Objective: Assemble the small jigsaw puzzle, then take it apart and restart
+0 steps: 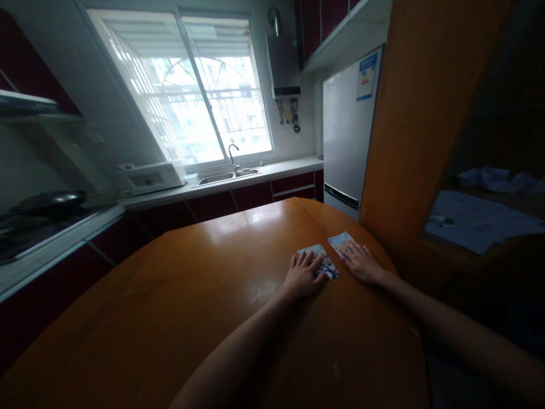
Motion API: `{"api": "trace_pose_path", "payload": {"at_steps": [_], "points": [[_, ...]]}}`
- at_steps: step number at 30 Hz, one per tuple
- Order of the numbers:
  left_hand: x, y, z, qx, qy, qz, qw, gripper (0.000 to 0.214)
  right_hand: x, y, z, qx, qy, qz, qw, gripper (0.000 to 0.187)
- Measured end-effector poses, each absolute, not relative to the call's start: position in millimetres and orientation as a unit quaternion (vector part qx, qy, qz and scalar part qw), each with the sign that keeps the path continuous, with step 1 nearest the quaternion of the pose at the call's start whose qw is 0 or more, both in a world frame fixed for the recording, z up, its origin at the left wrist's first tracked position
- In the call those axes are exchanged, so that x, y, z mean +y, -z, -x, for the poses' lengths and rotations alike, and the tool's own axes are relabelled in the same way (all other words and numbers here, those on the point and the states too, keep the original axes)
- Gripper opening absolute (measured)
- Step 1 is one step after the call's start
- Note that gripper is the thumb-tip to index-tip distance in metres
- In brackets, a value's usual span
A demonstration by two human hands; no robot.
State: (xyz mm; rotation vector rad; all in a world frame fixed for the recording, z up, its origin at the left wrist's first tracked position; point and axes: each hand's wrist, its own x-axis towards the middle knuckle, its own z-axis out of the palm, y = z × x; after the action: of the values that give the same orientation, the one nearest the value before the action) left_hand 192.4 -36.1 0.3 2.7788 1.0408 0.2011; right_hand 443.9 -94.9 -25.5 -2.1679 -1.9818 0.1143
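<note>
Two small printed cards lie on the brown table (204,267), toward its right end. My left hand (303,275) rests flat on the left card (327,266), which has a busy blue and multicoloured picture; its fingers are spread and cover part of it. On the right card (339,240), mostly light blue, my right hand (361,262) lies with the fingers stretched out over its lower part. A narrow strip of table separates the cards. Both hands are open, palms down, and neither has lifted a card from the surface.
Beyond the table runs a counter with a sink (217,178) and a white microwave (154,178). A fridge (347,125) and a wooden partition (417,113) stand close on the right. At far left a pan (53,200) sits on the stove.
</note>
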Motion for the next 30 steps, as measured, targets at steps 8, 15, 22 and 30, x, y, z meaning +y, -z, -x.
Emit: {"api": "trace_pose_path", "payload": {"at_steps": [8, 15, 22, 30], "points": [[-23.9, 2.6, -233.0, 0.342, -0.091, -0.929, 0.105, 0.070, -95.4, 30.6, -465.8, -0.661, 0.029, 0.732, 0.163, 0.063], [-17.4, -6.6, -201.3, 0.385, -0.141, -0.907, 0.099, 0.067, -101.0, 23.8, -446.5, -0.668, 0.123, 0.692, 0.244, 0.060], [-20.0, -14.1, -83.2, 0.462, -0.135, -0.876, 0.029, 0.064, -91.6, -3.9, -321.5, -0.734, 0.054, 0.615, 0.283, 0.053], [-59.7, -9.3, 35.1, 0.561, -0.062, -0.825, 0.029, 0.065, -73.9, -5.4, -170.7, -0.799, -0.090, 0.553, 0.218, 0.056]]}}
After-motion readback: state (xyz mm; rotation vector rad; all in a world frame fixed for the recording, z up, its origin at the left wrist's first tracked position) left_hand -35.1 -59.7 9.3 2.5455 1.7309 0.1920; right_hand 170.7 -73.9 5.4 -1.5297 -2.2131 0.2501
